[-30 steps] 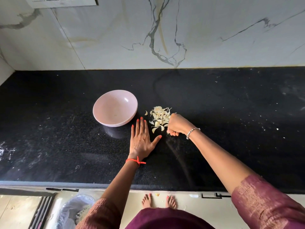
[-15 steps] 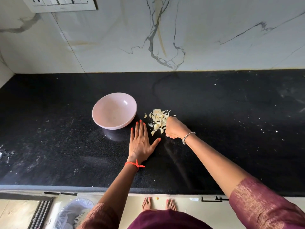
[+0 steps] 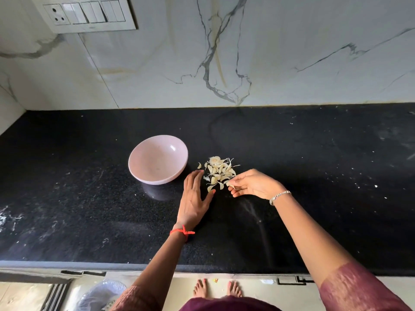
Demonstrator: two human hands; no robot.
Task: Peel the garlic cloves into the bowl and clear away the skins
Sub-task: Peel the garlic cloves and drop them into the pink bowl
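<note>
- One loose heap of garlic skins [image 3: 219, 171] lies on the black countertop [image 3: 314, 176], just right of the bowl [image 3: 158, 159] and between the two hands.
- Its long axis runs from the wall side toward the counter's front edge, leaning slightly left at the near end.
- Most pieces are curved, pale cream slivers, papery and thin, with their tapered tips pointing toward the person; a few wiry strands stick out to the right at the far end.
- One stray sliver [image 3: 199, 165] sits apart on the heap's left, toward the bowl.
- The right hand [image 3: 253, 184] hovers at the heap's near right edge, its thumb and curled fingertips pinching a skin scrap [image 3: 231, 186].
- The left hand [image 3: 194, 198] is spread wide with straight fingers and grips nothing; it is motion-blurred, its thumb close to the heap's nearest sliver.
- The bowl is pale pink, round and smooth, mouth up, and stands on the counter clear of the heap.
- A red thread [image 3: 183, 232] circles the left wrist, a silver bracelet [image 3: 279, 196] the right.
</note>
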